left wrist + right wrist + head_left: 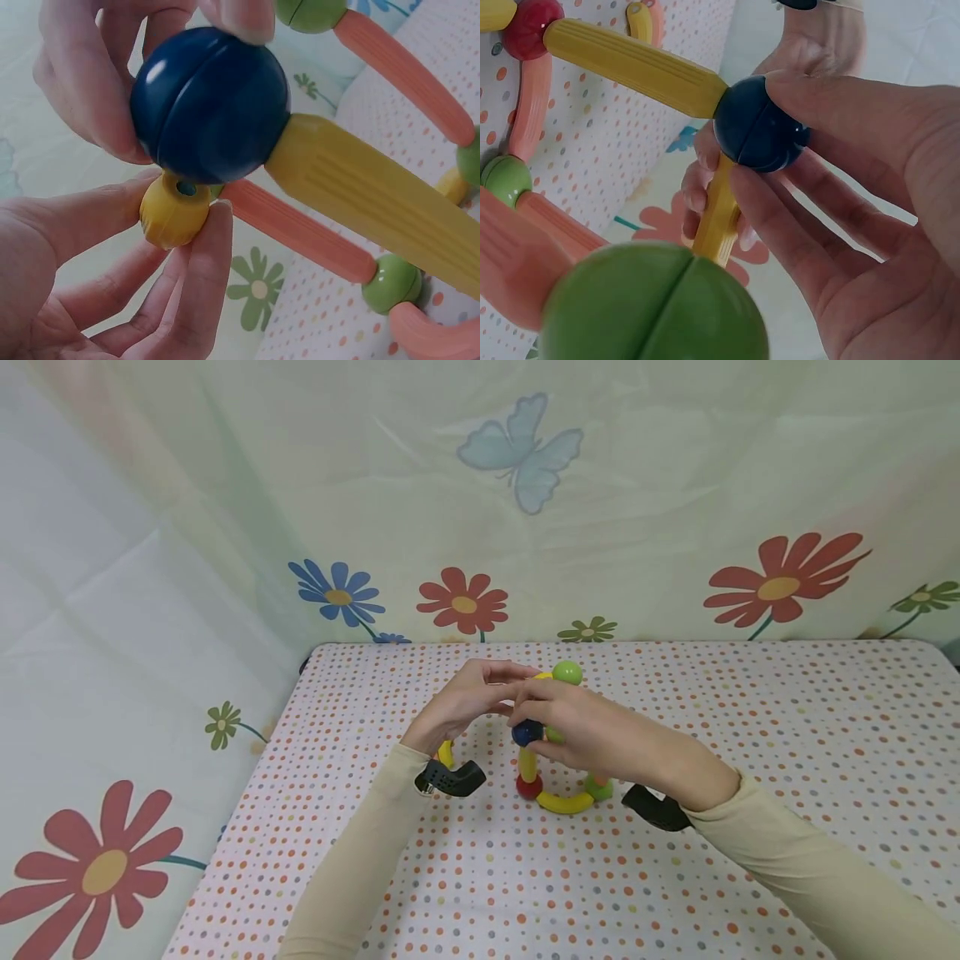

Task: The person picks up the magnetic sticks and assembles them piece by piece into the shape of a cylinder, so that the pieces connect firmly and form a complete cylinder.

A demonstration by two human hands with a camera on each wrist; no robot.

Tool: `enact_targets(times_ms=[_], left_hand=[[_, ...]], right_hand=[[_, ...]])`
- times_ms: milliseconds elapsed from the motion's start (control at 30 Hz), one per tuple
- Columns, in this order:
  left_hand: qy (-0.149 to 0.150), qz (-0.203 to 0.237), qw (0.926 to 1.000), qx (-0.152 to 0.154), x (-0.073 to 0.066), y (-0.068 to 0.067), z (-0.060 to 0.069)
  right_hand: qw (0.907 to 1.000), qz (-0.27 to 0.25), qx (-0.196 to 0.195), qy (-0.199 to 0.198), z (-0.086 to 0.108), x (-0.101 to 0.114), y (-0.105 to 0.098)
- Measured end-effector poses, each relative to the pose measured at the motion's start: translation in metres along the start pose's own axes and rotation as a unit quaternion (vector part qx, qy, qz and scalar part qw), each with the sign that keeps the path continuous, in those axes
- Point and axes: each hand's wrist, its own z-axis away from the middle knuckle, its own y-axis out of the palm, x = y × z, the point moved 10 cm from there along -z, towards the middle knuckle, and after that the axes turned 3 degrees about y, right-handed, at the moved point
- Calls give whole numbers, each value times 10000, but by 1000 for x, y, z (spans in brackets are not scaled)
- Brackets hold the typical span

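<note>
A dark blue ball point(527, 732) sits atop an upright yellow stick point(528, 764), which rises from a red ball point(528, 787) on the table. My right hand point(570, 722) pinches the blue ball between thumb and fingers. In my left hand point(476, 689), the fingers hold a second yellow stick point(716, 214); its holed end point(175, 214) shows in the left wrist view, close to the blue ball. Whether they touch is unclear. The frame also includes a yellow curved stick point(566, 803), pink sticks point(300, 232) and green balls point(567, 672). My right hand hides part of it.
Loose curved yellow point(446, 754) and pink pieces point(657, 22) lie on the table by my left wrist. A polka-dot cloth point(480, 893) covers the table. Behind and to the left hangs a flowered curtain point(637, 527).
</note>
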Motion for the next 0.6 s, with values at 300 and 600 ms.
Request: enact_targets(times_ms=[300,600], left_hand=[[-180,-93,9998,-46,0,0,1],[-108,-276,9995,47,0,1,2]], right_hand=[[9998,103,-165,-38,-1,0,-2],[9966,-316,-729,209,10,-9,-28]])
